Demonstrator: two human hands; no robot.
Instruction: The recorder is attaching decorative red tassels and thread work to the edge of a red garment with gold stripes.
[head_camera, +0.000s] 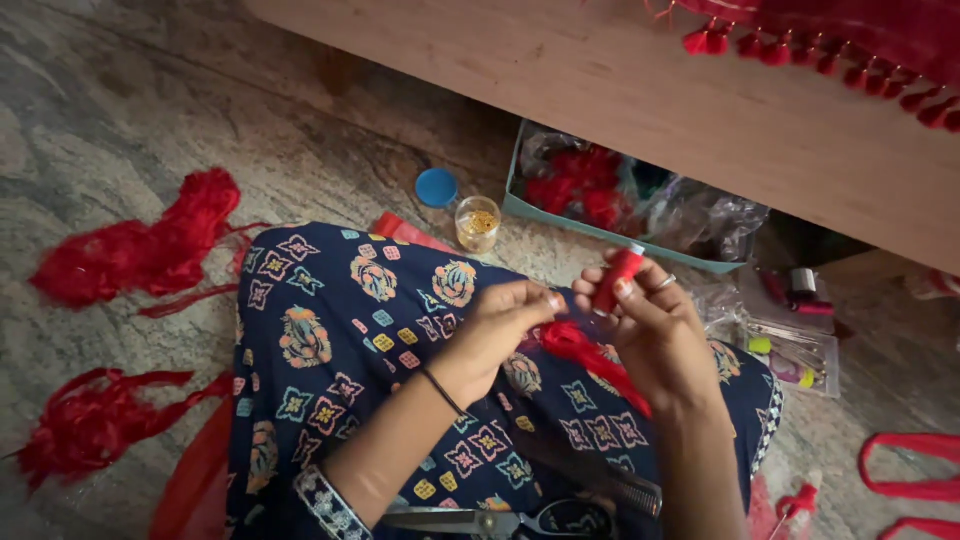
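hands 2 (500, 325) (650, 325) | red thread spool 1 (617, 278) | red thread heaps on floor 2 (140, 250) (95, 420) | glass jar 1 (477, 222) | blue lid 1 (436, 187) | scissors 1 (500, 520)

Glossy plastic thread spool (617, 278), soft fibrous red threads (590, 355) — matt printed cloth (340, 330), polished stone floor (120, 110).

Between hands: narrow gap, crossed by red thread bundle (585, 350) and spool (617, 278).
Ahead of left hand (500, 325): small jar (477, 222) and blue lid (436, 187), bare floor beyond.
Ahead of right hand (655, 335): tray (520, 205) of bags, low wooden board (600, 80) above.
Right of right hand: clutter of spools and tools (790, 340).
Far left: red thread heaps (140, 250), open floor between.
Beneath wrists: scissors (500, 520), comb (625, 490).
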